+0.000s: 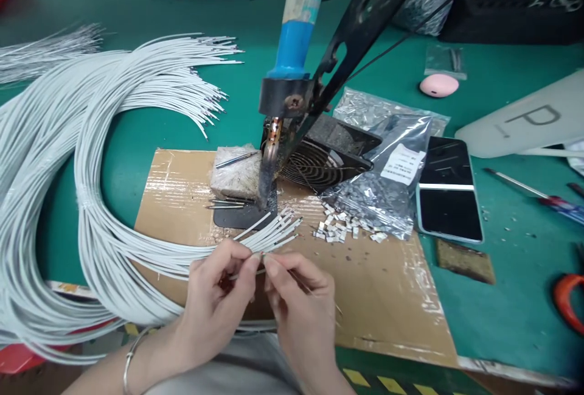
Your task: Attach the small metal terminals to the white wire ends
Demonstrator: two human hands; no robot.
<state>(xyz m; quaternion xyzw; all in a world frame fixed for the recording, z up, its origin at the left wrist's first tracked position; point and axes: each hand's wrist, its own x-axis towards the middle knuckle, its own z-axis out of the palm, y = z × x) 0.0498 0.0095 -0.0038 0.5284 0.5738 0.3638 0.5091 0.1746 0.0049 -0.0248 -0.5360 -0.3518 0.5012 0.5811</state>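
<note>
We had left hand (218, 300) and right hand (301, 300) pinched narrow on a tiny, mostly hidden piece (263, 255) over the cardboard (387, 297). White wires (91, 182), slim and bundled, curved in from left, ends fanned just beyond.

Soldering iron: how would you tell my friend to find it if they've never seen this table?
On the green table, find the brown cardboard sheet. Over its far part, a slanted black bracket holds the soldering iron, tip pointing down. Unlike the bracket, it has a bright blue handle.
</note>
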